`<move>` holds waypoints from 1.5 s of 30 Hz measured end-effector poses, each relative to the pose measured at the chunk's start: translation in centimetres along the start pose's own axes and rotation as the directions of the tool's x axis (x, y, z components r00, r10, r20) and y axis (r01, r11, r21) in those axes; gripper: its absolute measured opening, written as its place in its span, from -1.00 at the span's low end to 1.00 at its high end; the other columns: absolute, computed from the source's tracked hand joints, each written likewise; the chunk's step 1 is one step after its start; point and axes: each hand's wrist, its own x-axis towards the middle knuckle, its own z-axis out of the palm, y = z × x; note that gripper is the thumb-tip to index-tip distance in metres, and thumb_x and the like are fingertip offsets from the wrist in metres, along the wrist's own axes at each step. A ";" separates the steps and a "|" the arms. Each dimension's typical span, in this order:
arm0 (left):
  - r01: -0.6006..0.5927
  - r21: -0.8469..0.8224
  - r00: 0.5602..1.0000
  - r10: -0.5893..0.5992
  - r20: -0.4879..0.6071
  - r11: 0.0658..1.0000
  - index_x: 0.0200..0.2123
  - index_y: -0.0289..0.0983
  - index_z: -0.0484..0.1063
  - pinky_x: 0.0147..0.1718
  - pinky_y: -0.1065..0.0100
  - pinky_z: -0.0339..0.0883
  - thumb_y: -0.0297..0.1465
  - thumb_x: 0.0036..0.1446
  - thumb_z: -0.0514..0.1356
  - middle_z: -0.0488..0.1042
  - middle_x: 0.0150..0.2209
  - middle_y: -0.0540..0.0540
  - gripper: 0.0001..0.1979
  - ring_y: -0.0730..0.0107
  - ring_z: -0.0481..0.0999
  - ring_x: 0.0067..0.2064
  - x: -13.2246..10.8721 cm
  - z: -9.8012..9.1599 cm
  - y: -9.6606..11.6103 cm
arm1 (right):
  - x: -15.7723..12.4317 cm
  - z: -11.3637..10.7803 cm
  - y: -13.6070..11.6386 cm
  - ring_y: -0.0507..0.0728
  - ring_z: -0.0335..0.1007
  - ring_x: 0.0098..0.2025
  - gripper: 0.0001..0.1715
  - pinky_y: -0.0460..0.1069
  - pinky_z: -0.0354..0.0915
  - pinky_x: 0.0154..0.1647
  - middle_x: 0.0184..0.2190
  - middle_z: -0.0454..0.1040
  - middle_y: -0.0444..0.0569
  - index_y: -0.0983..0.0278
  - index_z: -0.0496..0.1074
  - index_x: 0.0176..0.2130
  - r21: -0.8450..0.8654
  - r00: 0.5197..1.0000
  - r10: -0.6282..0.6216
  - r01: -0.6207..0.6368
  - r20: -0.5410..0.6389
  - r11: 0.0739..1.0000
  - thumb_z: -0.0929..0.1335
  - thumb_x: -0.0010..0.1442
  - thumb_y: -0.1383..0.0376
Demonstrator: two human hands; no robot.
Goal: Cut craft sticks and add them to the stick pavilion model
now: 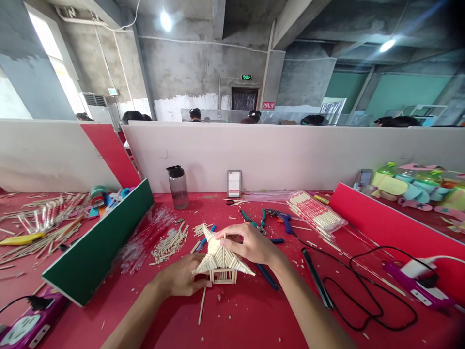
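A small model pavilion (220, 261) of pale wooden sticks, with a pointed, flared roof over an open-framed base, stands before me on the red table. My left hand (187, 276) is closed around the left side of its base, its fingers partly hidden behind the model. From the right, my right hand (250, 241) pinches the upper part of the roof between thumb and fingers. Beside the base lies a loose stick (202, 306). Blue-handled tools (267, 276) lie partly hidden behind my right forearm, and a blue pen-like thing (206, 237) is behind the model.
Cut sticks (170, 245) and clear plastic wrapping (141, 237) lie to the left, by a green divider (105, 242). A bottle (178, 188) and phone (234, 184) stand at the back. To the right are a glue gun (281, 218), bundled sticks (316, 212) and a black cord (363, 276).
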 end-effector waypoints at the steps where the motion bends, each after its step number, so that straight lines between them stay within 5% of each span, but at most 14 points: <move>1: -0.021 0.003 1.000 0.021 -0.006 1.000 -0.11 -0.15 0.49 -0.05 0.30 0.34 -0.22 0.27 0.12 0.52 -0.12 -0.11 -0.76 0.18 0.49 -0.10 0.1 -0.1 0.0 | -0.1 0.1 0.0 0.16 0.53 -0.13 -0.68 -0.03 0.36 -0.11 -0.20 0.62 -0.08 0.17 0.56 -0.07 -0.001 1.000 -0.005 0.005 -0.006 1.000 0.32 0.28 0.13; 6: -0.060 -0.007 0.998 0.059 -0.025 0.998 -0.10 -0.16 0.49 -0.03 0.28 0.35 -0.24 0.26 0.13 0.51 -0.10 -0.13 -0.77 0.16 0.48 -0.06 0.3 -0.1 0.0 | -0.2 0.3 0.1 0.13 0.53 -0.15 -0.71 -0.04 0.35 -0.10 -0.19 0.62 -0.10 0.14 0.57 -0.08 -0.012 0.999 -0.019 0.018 -0.037 1.000 0.32 0.29 0.15; 12: 0.028 -0.014 1.000 -0.028 -0.013 1.000 -0.08 -0.17 0.47 -0.11 0.32 0.41 -0.15 0.26 0.12 0.51 -0.07 -0.11 -0.71 0.20 0.52 -0.11 0.0 0.1 -0.1 | -0.3 0.3 0.1 0.12 0.53 -0.11 -0.70 -0.04 0.36 -0.07 -0.13 0.61 -0.10 0.13 0.56 -0.06 0.015 0.999 -0.024 0.024 -0.038 1.000 0.31 0.29 0.14; 21: 0.063 0.031 0.998 -0.063 -0.020 0.998 0.07 -0.08 0.42 0.09 0.18 0.33 -0.14 0.21 0.18 0.45 0.12 -0.09 -0.61 0.06 0.44 0.10 -0.1 1.1 -0.3 | -0.2 0.5 0.1 0.14 0.52 -0.05 -0.70 -0.03 0.37 -0.06 -0.09 0.60 -0.10 0.12 0.55 -0.05 0.049 0.998 -0.032 0.035 -0.055 0.998 0.32 0.29 0.13; 27: 0.039 0.070 0.997 -0.035 -0.062 0.997 0.06 -0.14 0.42 0.01 0.23 0.39 -0.13 0.25 0.13 0.49 0.03 -0.14 -0.62 0.12 0.50 -0.02 -0.1 0.7 0.0 | -0.2 0.4 0.2 0.13 0.52 -0.08 -0.70 -0.04 0.36 -0.06 -0.12 0.60 -0.09 0.14 0.56 -0.06 0.029 0.997 -0.047 0.048 -0.055 0.998 0.32 0.29 0.14; 39: -0.058 0.103 0.998 0.058 0.002 0.993 0.21 -0.03 0.30 0.04 0.22 0.36 -0.15 0.30 0.07 0.46 0.10 -0.11 -0.57 0.11 0.48 0.03 0.2 0.6 0.2 | -0.2 0.2 0.2 0.16 0.51 -0.06 -0.69 0.00 0.36 -0.02 -0.10 0.60 -0.07 0.15 0.56 -0.07 0.027 0.999 -0.026 0.027 -0.028 0.999 0.32 0.29 0.12; 45: 0.002 0.076 0.999 -0.006 0.053 0.997 0.20 -0.01 0.30 0.03 0.17 0.35 -0.16 0.29 0.08 0.44 0.12 -0.11 -0.57 0.05 0.47 0.05 0.5 0.9 0.2 | -0.2 0.2 0.2 0.15 0.51 -0.06 -0.69 0.00 0.35 0.00 -0.10 0.60 -0.07 0.15 0.56 -0.08 0.049 0.999 -0.032 0.033 -0.029 0.998 0.32 0.28 0.12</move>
